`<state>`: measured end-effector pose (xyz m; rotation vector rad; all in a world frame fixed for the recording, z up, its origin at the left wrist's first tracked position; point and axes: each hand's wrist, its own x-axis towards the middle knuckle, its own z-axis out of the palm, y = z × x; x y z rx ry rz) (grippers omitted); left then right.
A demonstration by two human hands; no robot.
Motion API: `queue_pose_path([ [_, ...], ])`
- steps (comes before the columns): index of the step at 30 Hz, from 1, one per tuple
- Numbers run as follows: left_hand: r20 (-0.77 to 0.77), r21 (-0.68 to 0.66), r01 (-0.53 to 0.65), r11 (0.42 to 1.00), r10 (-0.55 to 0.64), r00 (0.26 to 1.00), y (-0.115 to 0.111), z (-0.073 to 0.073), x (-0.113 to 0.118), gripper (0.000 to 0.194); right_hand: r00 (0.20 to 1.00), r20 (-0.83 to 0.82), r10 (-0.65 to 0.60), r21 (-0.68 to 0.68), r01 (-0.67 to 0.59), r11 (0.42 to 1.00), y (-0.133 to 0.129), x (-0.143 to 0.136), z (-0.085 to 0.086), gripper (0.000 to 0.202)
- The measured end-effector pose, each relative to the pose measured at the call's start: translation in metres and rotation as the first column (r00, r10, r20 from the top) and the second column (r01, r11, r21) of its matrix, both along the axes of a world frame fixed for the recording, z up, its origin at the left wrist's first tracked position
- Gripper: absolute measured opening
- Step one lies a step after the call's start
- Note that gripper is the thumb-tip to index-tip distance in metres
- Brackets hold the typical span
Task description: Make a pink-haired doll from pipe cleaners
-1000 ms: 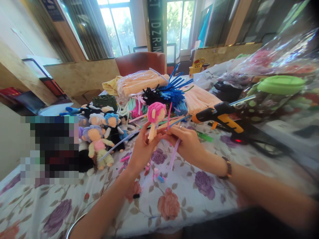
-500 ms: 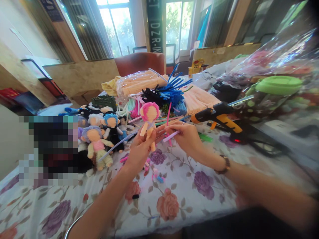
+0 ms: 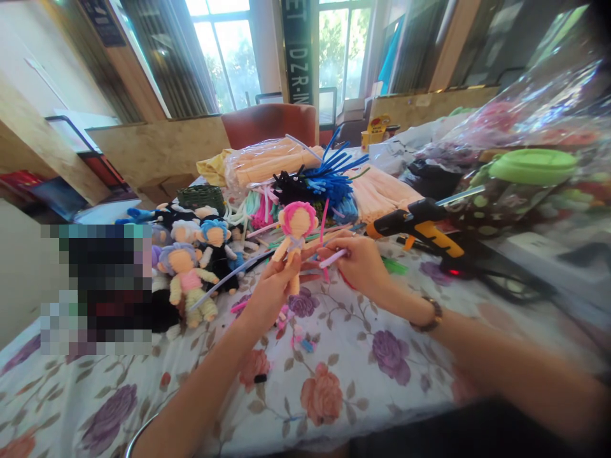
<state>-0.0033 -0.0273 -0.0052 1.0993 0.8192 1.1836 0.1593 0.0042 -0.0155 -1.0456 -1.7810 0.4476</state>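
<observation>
My left hand (image 3: 271, 283) is closed round the lower body of a small doll (image 3: 299, 224) made of fuzzy pipe cleaners, with bright pink hair and a peach face and body. A lavender strip crosses its chest. To the right, my right hand (image 3: 365, 259) pinches a lavender pipe cleaner (image 3: 333, 258), whose end points towards the doll. Past my left hand, a long pale lavender stem (image 3: 219, 284) sticks out to the left; whether it joins the doll is hidden. Just behind my right fingers rises a pink pipe cleaner (image 3: 324, 218).
Finished dolls (image 3: 184, 270) crowd the left. Bundles of blue pipe cleaners (image 3: 334, 168) and peach ones (image 3: 382, 194) lie at the back. A glue gun (image 3: 415, 226) with a red light stands right, near a green-lidded container (image 3: 532, 166). Pink scraps (image 3: 285, 318) lie on the floral tablecloth (image 3: 200, 381).
The doll has shifted slightly right and down, with its body turned a little. My right fingers have curled in more around the lavender pipe cleaner.
</observation>
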Motion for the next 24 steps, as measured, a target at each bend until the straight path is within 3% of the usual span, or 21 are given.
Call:
queue_pose_path([
  [5, 0.065, -0.090, -0.092, 0.992, 0.098, 0.993, 0.003, 0.002, -0.008, 0.024, 0.999, 0.045, 0.018, 0.057, -0.020, 0.998, 0.003, 0.007, -0.006, 0.018],
  [10, 0.150, -0.104, -0.059, 0.993, 0.075, 0.986, 0.005, 0.001, -0.011, 0.018, 0.981, 0.184, 0.066, 0.021, -0.071, 0.997, 0.001, 0.008, -0.005, 0.024],
  [13, 0.167, -0.110, -0.031, 0.993, 0.049, 0.985, 0.004, 0.001, -0.010, 0.017, 0.981, 0.177, 0.077, 0.037, -0.085, 0.996, 0.002, 0.008, -0.005, 0.012],
  [15, 0.170, -0.093, -0.002, 0.996, 0.017, 0.985, 0.003, 0.001, -0.009, 0.016, 0.986, 0.161, 0.052, 0.057, -0.062, 0.996, 0.003, 0.009, -0.004, 0.017],
  [19, 0.158, -0.038, 0.072, 0.997, -0.065, 0.985, 0.002, 0.001, -0.008, 0.013, 0.999, 0.035, -0.028, 0.041, 0.026, 0.999, 0.002, 0.011, 0.004, 0.037],
  [24, 0.016, -0.026, 0.144, 0.989, -0.143, 0.990, 0.000, 0.000, -0.007, 0.013, 0.951, -0.289, 0.110, -0.167, -0.163, 0.972, 0.000, 0.011, 0.012, 0.042],
])
